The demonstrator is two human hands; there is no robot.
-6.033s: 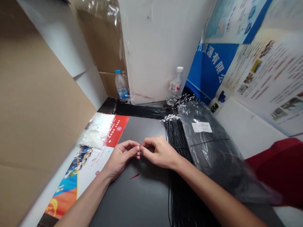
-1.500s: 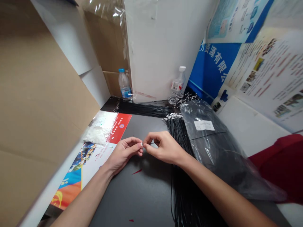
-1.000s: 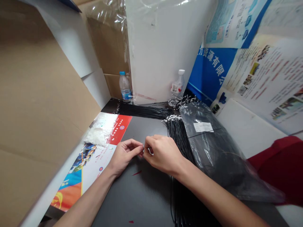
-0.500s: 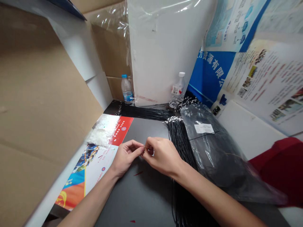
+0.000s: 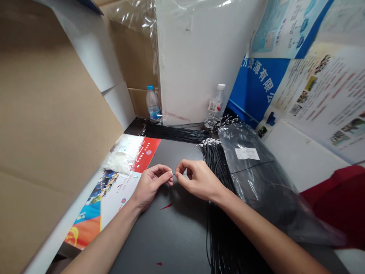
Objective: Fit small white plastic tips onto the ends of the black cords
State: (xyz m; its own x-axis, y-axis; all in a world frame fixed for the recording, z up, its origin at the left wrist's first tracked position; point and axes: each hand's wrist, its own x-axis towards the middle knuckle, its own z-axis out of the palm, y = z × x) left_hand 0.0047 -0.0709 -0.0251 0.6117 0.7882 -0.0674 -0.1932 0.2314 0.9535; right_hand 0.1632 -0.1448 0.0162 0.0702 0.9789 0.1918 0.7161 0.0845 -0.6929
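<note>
Left hand (image 5: pixel 152 186): thumb and forefinger pinched; grip holding a small white piece (image 5: pixel 172 172) above the grey desk (image 5: pixel 176 236).

Right hand (image 5: pixel 198 180): grip narrow, fingertips closed on a thin black wire (image 5: pixel 188 174), its end at the white piece; whether seated inside cannot be told.

Wire bundle (image 5: pixel 218 163), black, white-tipped: beside and beneath the right forearm. Second bundle (image 5: pixel 176 132): crosswise at the back.

Clear plastic bag (image 5: pixel 256 194), large: right of the first bundle; white label (image 5: pixel 247 153), print too small to read.

Small bag of white pieces (image 5: pixel 121 158): left, on a printed sheet (image 5: pixel 149 149) with red panel, round emblem and tiny white characters, illegible.

Bottles, two, upright: one blue-capped (image 5: pixel 153 104), blue label; one white-capped (image 5: pixel 216 104), white label with square code and red mark. Brands unreadable.

Blue poster (image 5: pixel 255 85): white characters "资源有限公" legible.

Red scraps (image 5: pixel 166 206): on the desk.
</note>
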